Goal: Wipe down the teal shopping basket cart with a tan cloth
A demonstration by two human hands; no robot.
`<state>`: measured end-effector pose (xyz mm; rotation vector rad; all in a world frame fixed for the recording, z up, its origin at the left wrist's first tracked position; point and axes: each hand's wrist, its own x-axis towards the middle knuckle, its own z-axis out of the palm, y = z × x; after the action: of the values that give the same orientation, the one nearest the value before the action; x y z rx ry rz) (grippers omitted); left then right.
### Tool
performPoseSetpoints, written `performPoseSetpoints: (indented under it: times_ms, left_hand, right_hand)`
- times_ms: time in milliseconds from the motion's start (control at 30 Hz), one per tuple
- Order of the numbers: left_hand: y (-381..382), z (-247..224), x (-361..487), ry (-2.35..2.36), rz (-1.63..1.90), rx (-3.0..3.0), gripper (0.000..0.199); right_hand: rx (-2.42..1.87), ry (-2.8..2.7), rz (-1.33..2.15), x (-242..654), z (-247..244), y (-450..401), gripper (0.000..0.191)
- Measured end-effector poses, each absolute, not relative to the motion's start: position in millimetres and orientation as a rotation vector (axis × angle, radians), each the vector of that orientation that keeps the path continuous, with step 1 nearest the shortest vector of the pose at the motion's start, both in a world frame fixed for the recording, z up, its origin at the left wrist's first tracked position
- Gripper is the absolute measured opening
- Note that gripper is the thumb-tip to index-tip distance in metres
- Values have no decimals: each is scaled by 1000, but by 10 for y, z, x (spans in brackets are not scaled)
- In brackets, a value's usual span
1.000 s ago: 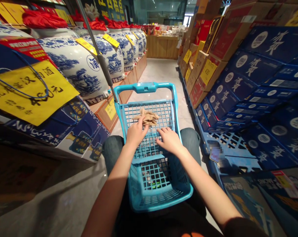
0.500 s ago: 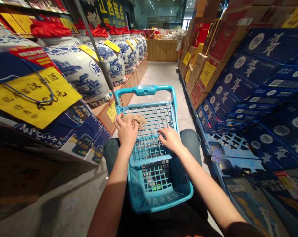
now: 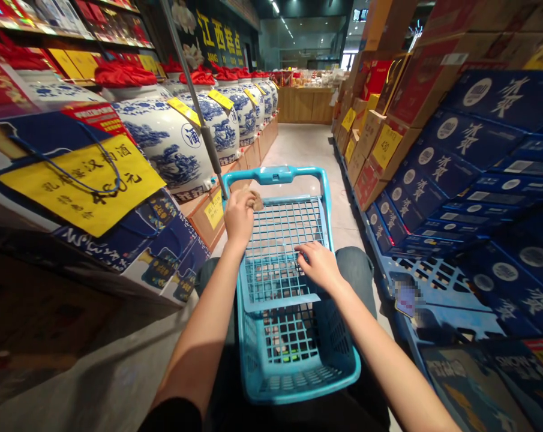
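Note:
A turquoise plastic shopping basket (image 3: 298,384) with a mesh panel and a raised pull handle stands between my knees. My left hand (image 3: 239,216) is closed around a crumpled tan cloth (image 3: 255,201) at the upper left corner of the mesh, close below the handle. Most of the cloth is hidden by the fingers. On the right part of the mesh rests my right hand (image 3: 318,264), its fingers slightly bent and apart, with nothing seen in it. Through the lower mesh some small green thing shows, too small to name.
On the left are a gift box (image 3: 140,240) with a yellow price sign and white-and-blue jars (image 3: 163,138) with red cloth tops. Blue cartons (image 3: 460,144) are stacked on a blue pallet (image 3: 460,306) at the right. A thin grey pole (image 3: 199,102) rises beside the handle.
My left hand has moved the cloth up along the mesh toward the handle corner, bunching it more. My right hand stays on the mesh. The view has shifted slightly.

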<state>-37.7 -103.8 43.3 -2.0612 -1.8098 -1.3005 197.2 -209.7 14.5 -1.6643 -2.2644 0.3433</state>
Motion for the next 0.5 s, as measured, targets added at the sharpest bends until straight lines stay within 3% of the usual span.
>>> performPoseSetpoints:
  times_ms: [233,367,500]
  left_hand:
    - [-689,198,-78,-1899,-1220,-2049,46]
    - [-651,127,146,-1678,-1099,-2362,51]
    - [-606,187,477,-1309,-897,-2636,41]
  right_hand:
    - [-1701,-2310,393,1968,182,-2100,36]
    - [-1720,-2309,330,1954,195,-2097,37]
    - [-1733,-2288,310,1948,188,-2088,37]
